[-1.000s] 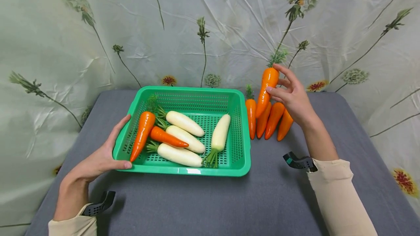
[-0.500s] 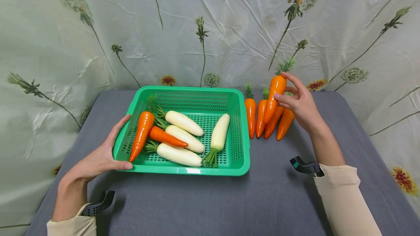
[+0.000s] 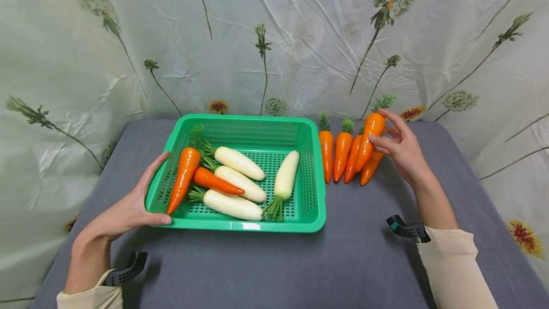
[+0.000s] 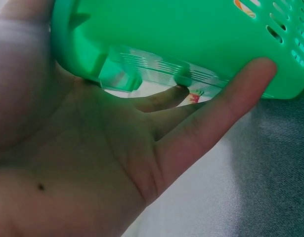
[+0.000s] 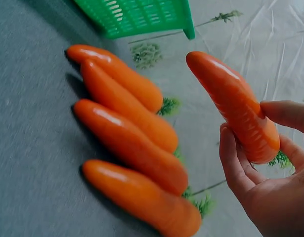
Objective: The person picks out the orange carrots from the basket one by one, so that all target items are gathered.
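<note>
My right hand (image 3: 405,154) holds an orange carrot (image 3: 370,139) with a green leafy top, pinched near its thick end, tip pointing down. In the right wrist view this carrot (image 5: 233,101) is raised off the table, beside a row of several carrots (image 5: 127,140). From the head view it overlaps the right end of that row. My left hand (image 3: 122,211) grips the left end of a green plastic basket (image 3: 274,227), thumb at the front rim and fingers along the outside wall. Inside lie two carrots (image 3: 184,175) at the left and several white radishes (image 3: 233,204).
A grey cloth (image 3: 266,271) covers the table. Just right of the basket, the row of carrots (image 3: 326,156) lies with tips toward the front. A pale curtain (image 3: 214,61) with printed flowers hangs behind the table.
My right hand has moved right and lower with its carrot, over the right part of the row. The left hand stays at the basket.
</note>
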Demonstrator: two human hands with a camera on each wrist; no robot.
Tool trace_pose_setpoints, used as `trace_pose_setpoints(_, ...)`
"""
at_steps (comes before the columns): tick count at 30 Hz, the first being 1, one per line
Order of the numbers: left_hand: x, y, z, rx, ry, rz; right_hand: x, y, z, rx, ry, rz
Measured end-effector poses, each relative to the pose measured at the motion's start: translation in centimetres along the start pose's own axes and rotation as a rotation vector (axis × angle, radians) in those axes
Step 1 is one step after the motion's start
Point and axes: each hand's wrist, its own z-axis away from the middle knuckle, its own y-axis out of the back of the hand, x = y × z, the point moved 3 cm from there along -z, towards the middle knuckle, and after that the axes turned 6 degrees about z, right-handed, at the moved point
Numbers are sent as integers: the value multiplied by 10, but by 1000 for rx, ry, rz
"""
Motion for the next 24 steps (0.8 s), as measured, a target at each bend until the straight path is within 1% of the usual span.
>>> trace_pose_setpoints(6, -1, 0, 5, -16, -12, 41, 14, 10, 9, 29, -28, 8)
trace_pose_setpoints(11, -2, 0, 4, -2, -15, 28, 20, 20, 12, 62, -20, -20)
trace_pose_setpoints(16, -1, 1, 2, 5, -19, 21, 27, 28, 14, 50, -24, -9)
trace_pose_setpoints(24, -2, 0, 0, -6, -8, 26, 40, 37, 18, 50, -58, 20)
